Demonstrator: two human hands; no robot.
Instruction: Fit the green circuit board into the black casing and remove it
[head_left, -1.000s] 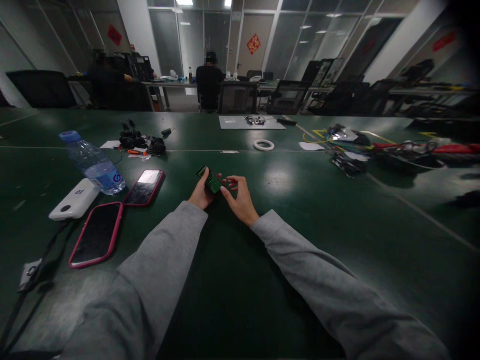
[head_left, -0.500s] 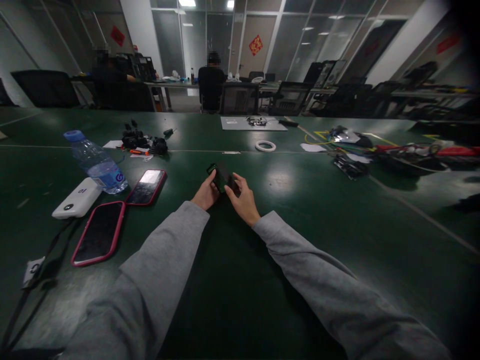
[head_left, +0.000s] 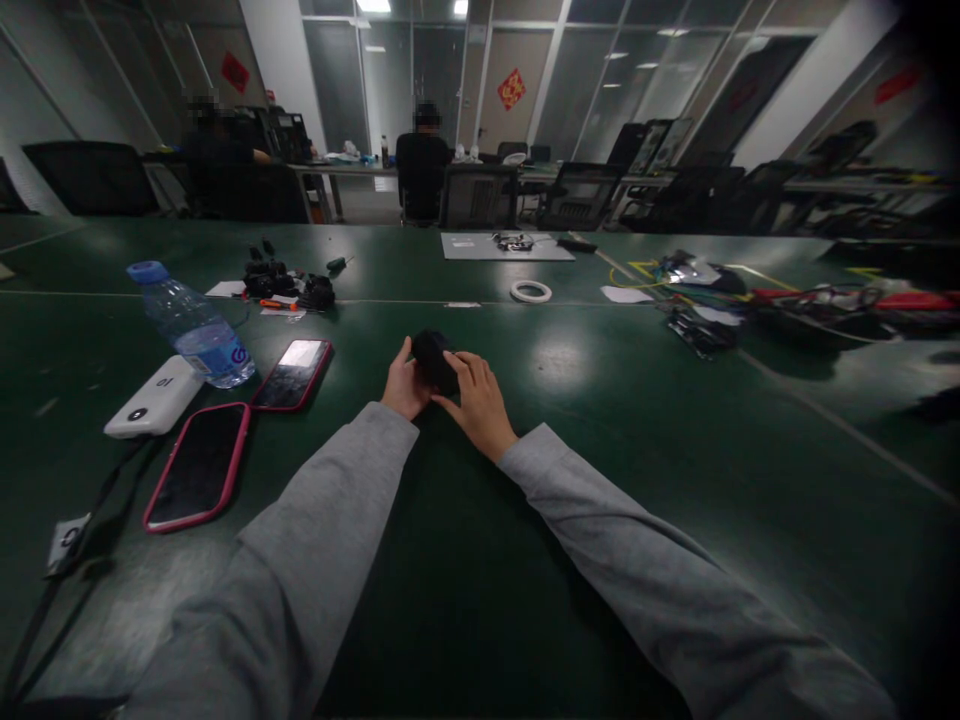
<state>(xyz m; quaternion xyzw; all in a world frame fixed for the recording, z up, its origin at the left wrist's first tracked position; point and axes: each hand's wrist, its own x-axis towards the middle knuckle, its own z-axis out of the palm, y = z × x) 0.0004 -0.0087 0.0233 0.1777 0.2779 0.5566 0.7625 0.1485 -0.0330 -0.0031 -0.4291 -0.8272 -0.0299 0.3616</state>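
Both hands, left hand (head_left: 405, 388) and right hand (head_left: 474, 400), pinch a small dark device (head_left: 435, 360) at centre frame, just above the green surface (head_left: 675, 450), fingers pressed against its sides. Judged light, rigid, possibly fragile; best gripped by its edges.

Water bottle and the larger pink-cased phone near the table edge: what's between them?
In the head view, the white power bank lies between the water bottle and the larger pink-cased phone, beside the bottle's base. The rest is bare green table.
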